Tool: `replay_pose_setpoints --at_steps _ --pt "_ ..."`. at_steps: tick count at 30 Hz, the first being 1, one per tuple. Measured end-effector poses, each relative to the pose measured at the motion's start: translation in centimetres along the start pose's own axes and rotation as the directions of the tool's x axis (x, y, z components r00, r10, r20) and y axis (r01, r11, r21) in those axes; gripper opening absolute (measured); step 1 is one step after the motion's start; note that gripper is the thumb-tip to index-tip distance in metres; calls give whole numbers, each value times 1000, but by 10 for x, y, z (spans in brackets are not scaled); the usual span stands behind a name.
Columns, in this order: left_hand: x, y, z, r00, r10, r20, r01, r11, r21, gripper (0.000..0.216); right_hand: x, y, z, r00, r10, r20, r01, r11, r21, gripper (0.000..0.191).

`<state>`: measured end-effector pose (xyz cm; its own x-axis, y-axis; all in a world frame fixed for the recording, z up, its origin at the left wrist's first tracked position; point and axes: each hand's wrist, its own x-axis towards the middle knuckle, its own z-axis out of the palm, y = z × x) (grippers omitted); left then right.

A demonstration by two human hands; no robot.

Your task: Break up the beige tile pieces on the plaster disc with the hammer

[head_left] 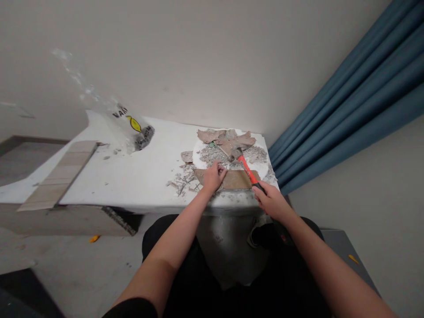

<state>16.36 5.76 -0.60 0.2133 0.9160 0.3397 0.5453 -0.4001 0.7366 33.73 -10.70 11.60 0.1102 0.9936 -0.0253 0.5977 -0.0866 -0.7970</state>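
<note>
Gripping red-handled hammer (247, 168) in right hand (271, 201), angled up-left, head down on grey rubble (215, 155); pinning flat brown tile shard (236, 179) with clenched left hand (214, 176), beside handle, on white tabletop (132, 176).

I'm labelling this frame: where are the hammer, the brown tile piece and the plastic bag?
hammer (248, 170): head view, on its red handle.
brown tile piece (236, 180): head view, its bare middle.
plastic bag (134, 124): head view, its yellow print.

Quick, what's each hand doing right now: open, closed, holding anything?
Left hand: fingers curled on the brown tile piece; a firm grip cannot be told.
Right hand: closed on the hammer by its handle.
</note>
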Motion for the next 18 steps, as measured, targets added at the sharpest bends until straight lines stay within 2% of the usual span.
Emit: replay_pose_setpoints --at_steps 9,13,18 --pt "-1 -1 2 1000 -16 2 16 1000 -16 39 4 -2 16 1000 -17 19 20 980 -196 22" --pt "0 0 2 999 -23 23 23 1000 -4 38 4 -1 16 999 -32 -14 28 977 -213 25" --pt "0 -1 2 999 -36 17 36 999 -6 36 2 -2 17 1000 -2 9 4 976 -217 23"
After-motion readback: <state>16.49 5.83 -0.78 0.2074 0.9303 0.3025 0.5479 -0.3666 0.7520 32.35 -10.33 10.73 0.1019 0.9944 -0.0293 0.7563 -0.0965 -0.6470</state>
